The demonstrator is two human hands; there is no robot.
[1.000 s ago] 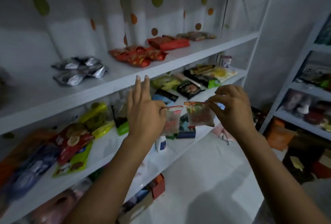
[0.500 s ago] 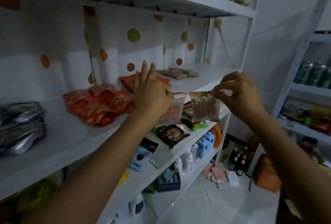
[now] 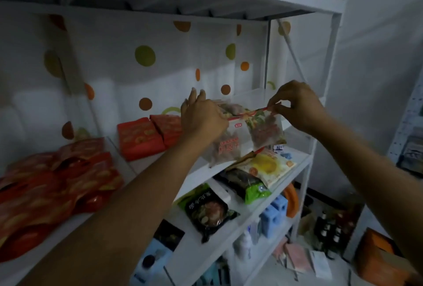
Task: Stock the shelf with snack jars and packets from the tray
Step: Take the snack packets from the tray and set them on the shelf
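Observation:
Two clear snack packets hang side by side in front of the white shelf (image 3: 201,166). My left hand (image 3: 202,117) pinches the top of the left packet (image 3: 229,146), which has a red label and red print. My right hand (image 3: 297,108) pinches the top corner of the right packet (image 3: 266,131), which shows green and dark contents. Both packets dangle just above the shelf's front edge, over its right part. More packets lie on that shelf behind them, mostly hidden by my left hand.
Red packets (image 3: 142,135) and a red foil pile (image 3: 52,189) lie on the same shelf to the left. The shelf below holds a yellow packet (image 3: 267,167), green-black packets (image 3: 208,211) and, lower, blue blocks (image 3: 273,213). Boxes and bottles stand on the floor at right.
Both hands have risen with the two packets from the lower shelf's level to the upper shelf and moved in toward its right part. The view has tilted upward.

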